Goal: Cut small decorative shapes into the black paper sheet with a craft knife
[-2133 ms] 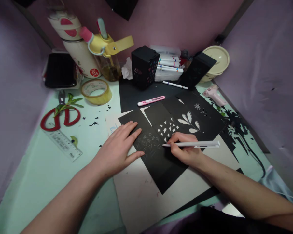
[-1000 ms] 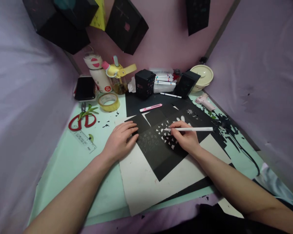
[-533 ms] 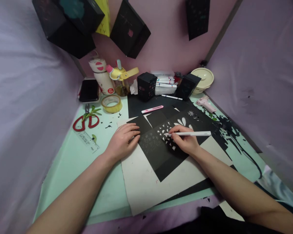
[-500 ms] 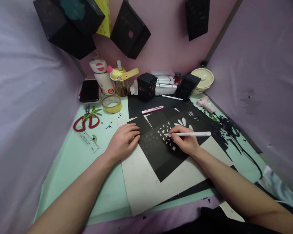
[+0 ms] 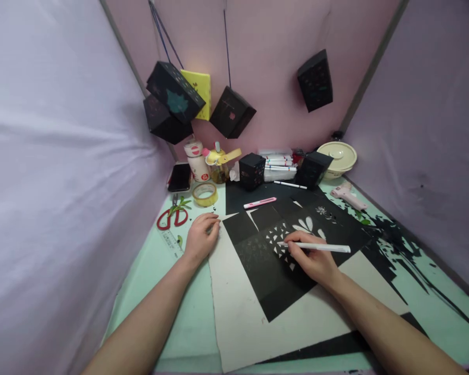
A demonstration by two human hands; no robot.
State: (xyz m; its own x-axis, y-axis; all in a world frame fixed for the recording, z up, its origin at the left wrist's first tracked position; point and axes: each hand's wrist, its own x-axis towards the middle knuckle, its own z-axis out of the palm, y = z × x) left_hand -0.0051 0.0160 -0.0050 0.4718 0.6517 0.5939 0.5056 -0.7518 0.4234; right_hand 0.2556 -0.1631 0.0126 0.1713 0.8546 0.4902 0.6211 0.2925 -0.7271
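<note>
My right hand (image 5: 312,260) pinches a slim white pen-shaped tool (image 5: 332,248); whether its tip is a nib or a blade is too small to tell. That tip meets a black sheet (image 5: 263,284) among a cluster of small cut-out shapes (image 5: 279,240) where white shows through. Faint drawn outlines mark the sheet left of the cut-outs. Beneath it lies a large whitish board (image 5: 238,323). My left hand (image 5: 203,237) rests at the board's left edge, off the black sheet, with fingers loosely curled and nothing visible in them.
Left are red-handled scissors (image 5: 164,220), a clear ruler (image 5: 172,244) and yellow tape (image 5: 205,195). A pink cutter (image 5: 260,203) lies beyond the sheet. Black boxes (image 5: 252,172) stand and hang behind. At right are a glue gun (image 5: 347,195), black scraps (image 5: 398,250) and a cable (image 5: 449,299).
My left hand has slid left off the black sheet, and its fingers have curled. My right hand stays at the cut-outs with the white tool. The camera view has tilted up.
</note>
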